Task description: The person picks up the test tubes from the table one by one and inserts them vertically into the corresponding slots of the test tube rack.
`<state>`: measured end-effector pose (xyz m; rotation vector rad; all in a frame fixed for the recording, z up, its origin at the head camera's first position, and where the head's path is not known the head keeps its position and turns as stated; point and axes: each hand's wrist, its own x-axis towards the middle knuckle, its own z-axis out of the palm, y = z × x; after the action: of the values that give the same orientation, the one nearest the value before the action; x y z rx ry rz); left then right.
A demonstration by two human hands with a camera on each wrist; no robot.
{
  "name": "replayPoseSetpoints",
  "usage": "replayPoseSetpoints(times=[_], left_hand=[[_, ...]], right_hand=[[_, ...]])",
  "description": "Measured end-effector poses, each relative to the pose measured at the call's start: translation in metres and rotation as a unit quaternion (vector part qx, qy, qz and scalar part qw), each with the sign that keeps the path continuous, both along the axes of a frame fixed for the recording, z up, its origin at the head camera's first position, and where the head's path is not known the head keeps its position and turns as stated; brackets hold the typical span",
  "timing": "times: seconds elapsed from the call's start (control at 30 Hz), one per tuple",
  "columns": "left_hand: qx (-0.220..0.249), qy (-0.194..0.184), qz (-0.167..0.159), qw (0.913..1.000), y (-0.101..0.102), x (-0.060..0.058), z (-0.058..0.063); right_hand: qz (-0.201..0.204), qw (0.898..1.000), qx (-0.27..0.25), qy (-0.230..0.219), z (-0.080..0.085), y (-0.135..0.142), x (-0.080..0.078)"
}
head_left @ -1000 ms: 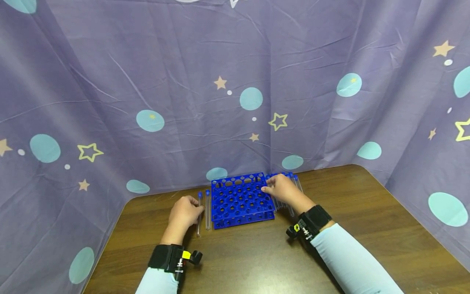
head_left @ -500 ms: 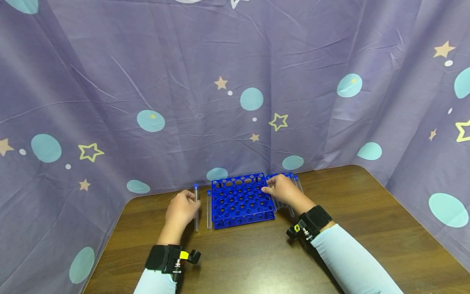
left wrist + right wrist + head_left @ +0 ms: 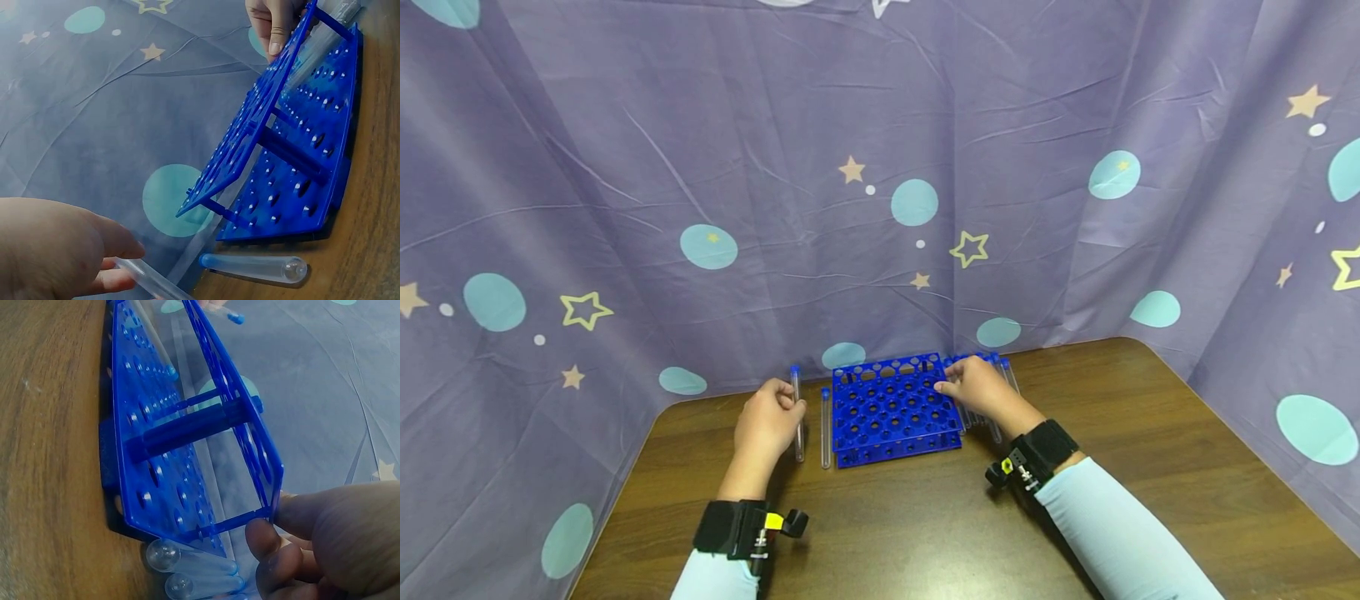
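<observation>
My left hand (image 3: 766, 425) pinches a clear test tube (image 3: 798, 442) with a blue cap, cap end up, left of the blue test tube rack (image 3: 891, 408). In the left wrist view the thumb and fingers meet around that tube (image 3: 153, 280), its lower part cut off by the frame. A second capped tube (image 3: 826, 433) lies on the table between it and the rack. At the rack's right end, my right hand (image 3: 981, 387) grips the edge of the top plate, thumb on one side and fingers on the other, as the right wrist view shows. I see no tubes in the rack's holes.
Several more blue-capped test tubes (image 3: 996, 429) lie right of the rack, partly hidden under my right hand. All of it stands on a brown wooden table (image 3: 917, 525), near its back edge. A purple patterned curtain (image 3: 805, 292) hangs right behind.
My left hand has lifted its test tube off the table and moved slightly left and back with it. The right hand and the rack have stayed put.
</observation>
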<state>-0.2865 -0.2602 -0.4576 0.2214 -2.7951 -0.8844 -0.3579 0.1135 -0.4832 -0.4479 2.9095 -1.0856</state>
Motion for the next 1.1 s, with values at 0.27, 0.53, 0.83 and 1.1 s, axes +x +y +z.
replayPoseSetpoints(times=[0.27, 0.53, 0.83, 1.1], left_hand=[[0.006, 0.014, 0.009, 0.9998, 0.0031, 0.0028, 0.0029], [0.013, 0.054, 0.017, 0.9983, 0.0054, 0.0043, 0.0046], [0.044, 0.079, 0.024, 0.9956, 0.0073, 0.0026, 0.0043], [0.077, 0.112, 0.016, 0.9907, 0.0095, 0.0026, 0.0059]], right_hand=[[-0.001, 1.0, 0.0, -0.004, -0.0005, 0.0002, -0.0012], [0.001, 1.0, 0.003, -0.012, 0.0003, 0.0005, -0.0012], [-0.003, 1.0, 0.003, -0.018, 0.0004, 0.0004, -0.0014], [-0.01, 1.0, -0.006, -0.027, 0.0002, 0.0005, -0.0001]])
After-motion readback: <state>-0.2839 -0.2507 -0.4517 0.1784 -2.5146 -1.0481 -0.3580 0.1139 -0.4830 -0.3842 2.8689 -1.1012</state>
